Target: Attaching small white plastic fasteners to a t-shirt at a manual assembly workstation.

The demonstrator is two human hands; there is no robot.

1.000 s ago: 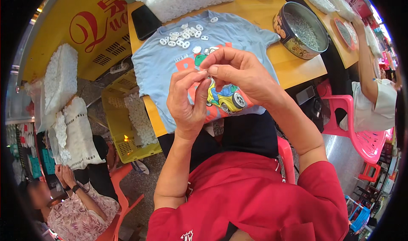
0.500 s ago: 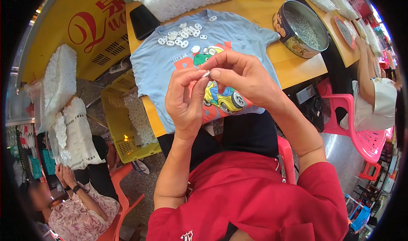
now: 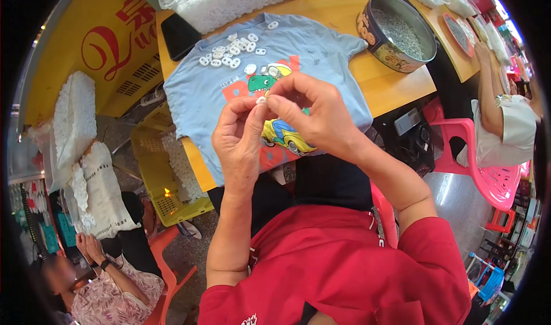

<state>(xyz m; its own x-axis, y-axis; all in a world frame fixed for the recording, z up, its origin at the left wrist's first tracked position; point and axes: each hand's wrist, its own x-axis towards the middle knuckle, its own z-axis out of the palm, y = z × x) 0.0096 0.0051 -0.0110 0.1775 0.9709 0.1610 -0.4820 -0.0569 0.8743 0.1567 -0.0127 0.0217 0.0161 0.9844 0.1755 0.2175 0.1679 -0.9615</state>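
Note:
Between the thumb and forefinger of my left hand [image 3: 238, 133] is a small white plastic piece [image 3: 262, 100], held above a light blue printed T-shirt [image 3: 195, 104]. My right hand [image 3: 318, 110] meets it from the right, thumb and forefinger drawn together at the piece's edge. Anything tiny in that right pinch is too small to make out. Beyond my hands, a loose pile of white two-hole oval pieces [image 3: 228, 51] lies on the shirt, which is spread over the table's near part. A single oval piece [image 3: 272, 25] lies apart, near the shirt's far edge.
A clear bin of white pieces [image 3: 241, 4] stands at the back, beside a black phone [image 3: 179, 36]. Right of the shirt is a round tin [image 3: 396, 32] of small metallic parts. A yellow crate [image 3: 150, 170] sits at lower left. Other people are seated on both sides.
My hands remain together at the small piece, which shows more of its white face now. The whole scene has shifted slightly left in view.

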